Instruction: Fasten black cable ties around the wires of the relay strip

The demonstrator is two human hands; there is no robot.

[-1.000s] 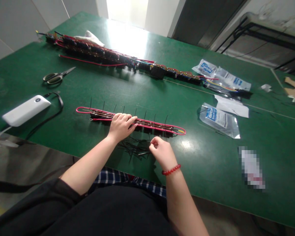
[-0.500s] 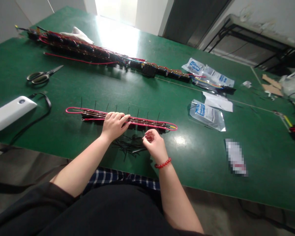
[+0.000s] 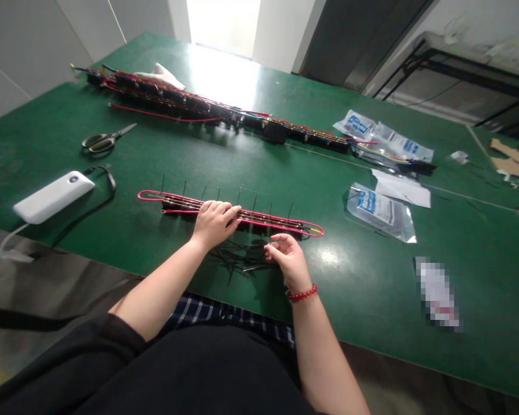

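Observation:
A long black strip with red wire (image 3: 281,220) looped along it lies across the green table in front of me. Several thin black cable-tie tails (image 3: 254,204) stick up from it. My left hand (image 3: 215,223) is wrapped over its middle, fingers on top. Close to the strip's right end, on my side, my right hand (image 3: 289,257) is closed in a pinch; whatever is between the fingertips is too small to make out. A pile of loose black cable ties (image 3: 233,258) lies between my hands, partly shaded.
Farther back stretches a longer wired assembly (image 3: 190,104). Scissors (image 3: 108,138) and a white power bank (image 3: 54,196) with a cable are at the left. To the right lie clear plastic bags (image 3: 383,213), white paper (image 3: 400,189) and a blurred-out item (image 3: 437,293).
My view has shifted, so everything appears farther right and slightly lower. The left hand keeps its place on the strip. My right hand stays near the strip's right end, its fingers slightly straighter.

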